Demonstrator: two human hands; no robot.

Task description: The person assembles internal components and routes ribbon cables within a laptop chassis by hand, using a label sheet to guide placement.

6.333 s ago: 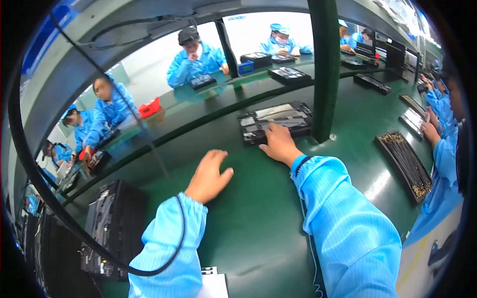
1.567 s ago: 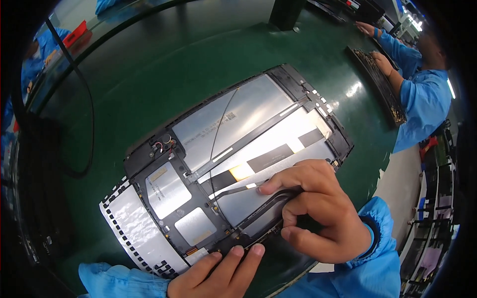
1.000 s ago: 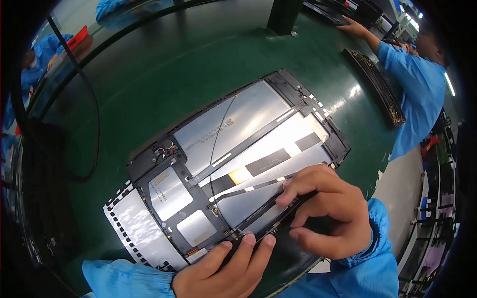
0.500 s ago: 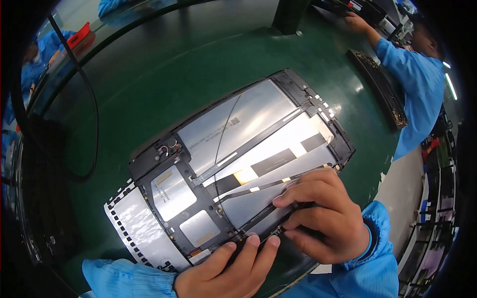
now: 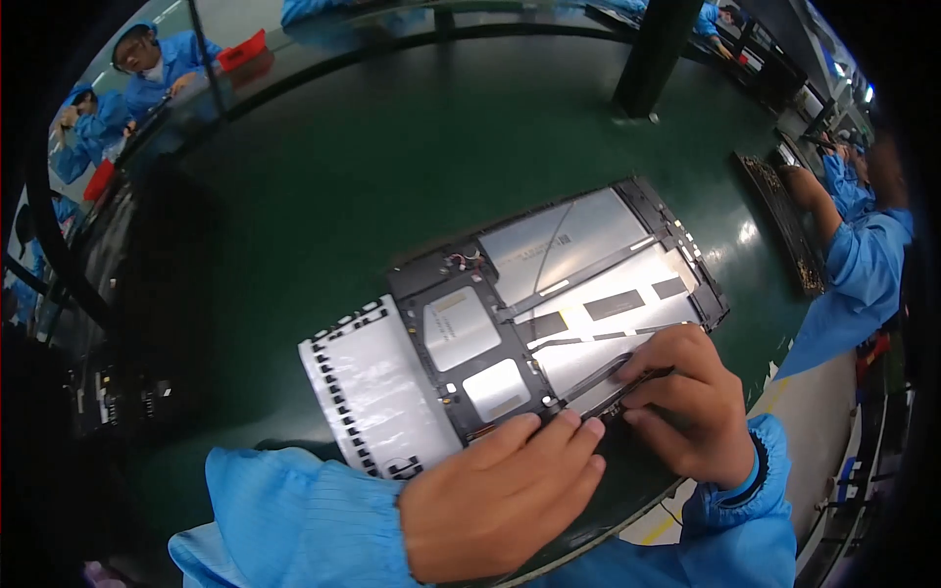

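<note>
So the flat black electronic unit with silver metal panels [image 5: 559,284] is up close now. Bare left hand [image 5: 500,490] went from hovering to resting along its near edge.

The single view looks from the person's head, through the left of two side-by-side fisheye cameras, down and forward over the green bench [image 5: 343,196]. The left hand [image 5: 505,495], right hand [image 5: 691,402] and device [image 5: 459,331] lie near it; people [image 5: 179,64] opposite show small toward the rim.
</note>
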